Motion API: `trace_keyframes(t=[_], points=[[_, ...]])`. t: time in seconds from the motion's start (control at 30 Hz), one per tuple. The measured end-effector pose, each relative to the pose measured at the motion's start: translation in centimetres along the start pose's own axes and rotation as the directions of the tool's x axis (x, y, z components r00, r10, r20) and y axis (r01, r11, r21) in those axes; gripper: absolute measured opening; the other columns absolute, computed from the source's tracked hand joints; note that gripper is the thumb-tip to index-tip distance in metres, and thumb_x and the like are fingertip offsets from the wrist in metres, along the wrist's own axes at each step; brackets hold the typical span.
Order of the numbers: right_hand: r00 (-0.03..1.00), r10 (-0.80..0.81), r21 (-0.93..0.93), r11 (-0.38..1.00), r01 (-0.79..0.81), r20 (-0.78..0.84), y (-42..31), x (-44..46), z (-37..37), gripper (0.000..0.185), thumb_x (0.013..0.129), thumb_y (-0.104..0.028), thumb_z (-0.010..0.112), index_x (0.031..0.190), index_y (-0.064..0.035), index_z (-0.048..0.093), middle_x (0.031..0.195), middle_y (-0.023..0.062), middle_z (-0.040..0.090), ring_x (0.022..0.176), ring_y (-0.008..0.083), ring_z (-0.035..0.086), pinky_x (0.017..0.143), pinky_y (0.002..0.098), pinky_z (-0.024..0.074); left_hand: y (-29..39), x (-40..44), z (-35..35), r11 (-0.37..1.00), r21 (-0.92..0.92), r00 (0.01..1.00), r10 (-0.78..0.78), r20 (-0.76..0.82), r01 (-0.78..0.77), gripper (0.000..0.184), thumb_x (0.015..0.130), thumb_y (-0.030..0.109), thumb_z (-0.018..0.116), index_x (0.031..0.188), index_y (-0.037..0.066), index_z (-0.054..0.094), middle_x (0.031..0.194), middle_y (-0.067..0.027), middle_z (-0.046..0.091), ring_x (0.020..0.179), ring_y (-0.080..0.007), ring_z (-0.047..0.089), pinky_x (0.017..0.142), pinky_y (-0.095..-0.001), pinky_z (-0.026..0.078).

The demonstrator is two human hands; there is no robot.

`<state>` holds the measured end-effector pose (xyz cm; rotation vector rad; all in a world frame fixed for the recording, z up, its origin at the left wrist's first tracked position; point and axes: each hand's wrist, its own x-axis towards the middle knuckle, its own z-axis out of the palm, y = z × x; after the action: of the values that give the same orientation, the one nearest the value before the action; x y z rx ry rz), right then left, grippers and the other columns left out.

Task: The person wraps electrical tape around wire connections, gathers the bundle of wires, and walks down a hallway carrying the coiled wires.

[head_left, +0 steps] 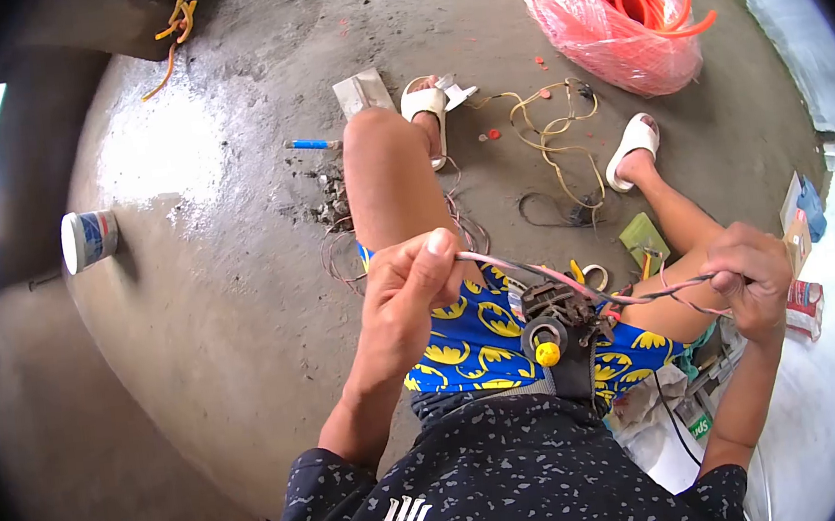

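Observation:
A pair of thin electrical wires point(565, 278), one pink and one black, runs across my lap between my hands. My left hand point(408, 289) pinches one end of the wires between thumb and fingers. Closed around the other part, where the wires are twisted together, is my right hand point(753, 278). A pink strand hangs down beside the right fingers. Just below the wires sits a tool pouch point(576, 366) at my waist, with a roll of black tape point(542, 334) and a yellow-ended tool point(547, 353) on it.
A plastic-wrapped coil of orange-red conduit point(607, 31) lies at upper right. A yellowish cord point(552, 147) loops across the concrete floor between my feet. A white bucket point(90, 241) lies tipped at left. A blue-handled tool point(311, 144) and rubble point(333, 198) are near my left leg.

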<state>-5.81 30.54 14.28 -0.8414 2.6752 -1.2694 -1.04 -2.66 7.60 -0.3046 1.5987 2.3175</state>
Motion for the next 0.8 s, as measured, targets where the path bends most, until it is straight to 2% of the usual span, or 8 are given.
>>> trace_keyframes(t=[0.33, 0.4, 0.57, 0.63, 0.67, 0.7, 0.77, 0.8], points=[[0.996, 0.082, 0.151, 0.985, -0.087, 0.035, 0.8, -0.6, 0.4, 0.044, 0.090, -0.039, 0.065, 0.072, 0.0007, 0.064, 0.067, 0.0085, 0.063, 0.056, 0.0180, 0.059, 0.052, 0.0286, 0.0427, -0.2, 0.2, -0.1, 1.000, 0.020, 1.000, 0.001, 0.019, -0.002, 0.040, 0.103, 0.029, 0.044, 0.069, 0.008, 0.042, 0.063, 0.0034, 0.035, 0.058, -0.0066, 0.031, 0.054, -0.0245, 0.026], [0.990, 0.137, 0.357, 0.923, -0.144, 0.046, 1.1, -0.8, 1.2, 0.048, 0.092, -0.040, 0.062, 0.069, 0.0015, 0.061, 0.066, 0.0085, 0.061, 0.060, 0.0195, 0.061, 0.054, 0.0301, 0.0452, -0.7, 0.4, 0.0, 0.998, 0.057, 1.000, 0.007, -0.012, -0.006, 0.042, 0.103, 0.031, 0.044, 0.068, 0.008, 0.043, 0.062, 0.0043, 0.035, 0.056, -0.0060, 0.030, 0.052, -0.0245, 0.026], [0.984, 0.159, 0.540, 0.823, -0.177, 0.081, 0.8, -0.3, 2.9, 0.049, 0.095, -0.041, 0.058, 0.061, -0.0053, 0.052, 0.061, 0.0031, 0.055, 0.059, 0.0212, 0.059, 0.058, 0.0350, 0.0429, -2.2, 0.9, -0.7, 0.997, 0.083, 1.000, 0.000, -0.028, 0.003, 0.045, 0.103, 0.034, 0.045, 0.067, 0.008, 0.046, 0.059, 0.0051, 0.036, 0.054, -0.0055, 0.030, 0.051, -0.0243, 0.025], [0.974, 0.135, 0.731, 0.644, -0.225, 0.182, 0.9, -0.1, 3.4, 0.048, 0.098, -0.039, 0.052, 0.061, -0.0078, 0.048, 0.059, 0.0011, 0.052, 0.062, 0.0208, 0.058, 0.067, 0.0353, 0.0415, -2.2, 1.1, -0.7, 0.920, 0.392, 1.000, 0.004, -0.014, 0.001, 0.047, 0.104, 0.036, 0.043, 0.066, 0.008, 0.045, 0.059, 0.0043, 0.038, 0.052, -0.0060, 0.031, 0.050, -0.0243, 0.024], [0.967, 0.156, 0.800, 0.543, -0.254, 0.201, 1.0, -0.5, 4.3, 0.047, 0.099, -0.038, 0.049, 0.062, -0.0101, 0.045, 0.057, -0.0003, 0.047, 0.065, 0.0198, 0.056, 0.073, 0.0359, 0.0392, -2.3, 1.3, -1.1, 0.864, 0.501, 0.998, -0.059, -0.006, 0.055, 0.042, 0.102, 0.030, 0.048, 0.071, 0.003, 0.055, 0.063, -0.0001, 0.052, 0.057, -0.0088, 0.045, 0.054, -0.0240, 0.034], [0.965, 0.160, 0.796, 0.546, -0.261, 0.206, 1.0, -0.8, 4.9, 0.047, 0.099, -0.038, 0.049, 0.062, -0.0101, 0.045, 0.057, -0.0003, 0.047, 0.065, 0.0198, 0.056, 0.073, 0.0359, 0.0392, -2.4, 1.5, -0.6, 0.868, 0.494, 0.998, -0.061, -0.005, 0.056, 0.042, 0.102, 0.030, 0.048, 0.071, 0.003, 0.055, 0.063, -0.0001, 0.052, 0.057, -0.0088, 0.045, 0.054, -0.0240, 0.034], [0.913, 0.254, 0.860, 0.329, -0.391, 0.318, 0.8, -1.1, 5.8, 0.046, 0.099, -0.038, 0.050, 0.062, -0.0105, 0.044, 0.057, -0.0003, 0.044, 0.063, 0.0190, 0.054, 0.074, 0.0370, 0.0385, -2.3, 1.8, 0.7, 0.639, 0.765, 0.981, 0.184, -0.053, -0.079, 0.027, 0.098, 0.021, 0.054, 0.086, -0.002, 0.063, 0.077, -0.0056, 0.065, 0.072, -0.0152, 0.061, 0.067, -0.0278, 0.047], [0.924, 0.212, 0.887, 0.276, -0.370, 0.320, 0.8, -0.8, 6.2, 0.043, 0.102, -0.031, 0.045, 0.067, -0.0072, 0.044, 0.057, 0.0023, 0.042, 0.067, 0.0202, 0.051, 0.063, 0.0305, 0.0400, -2.3, 2.0, 0.5, 0.583, 0.797, 0.978, 0.206, 0.044, -0.158, 0.020, 0.095, 0.011, 0.055, 0.104, -0.004, 0.065, 0.093, -0.0097, 0.070, 0.089, -0.0209, 0.066, 0.081, -0.0317, 0.050]])
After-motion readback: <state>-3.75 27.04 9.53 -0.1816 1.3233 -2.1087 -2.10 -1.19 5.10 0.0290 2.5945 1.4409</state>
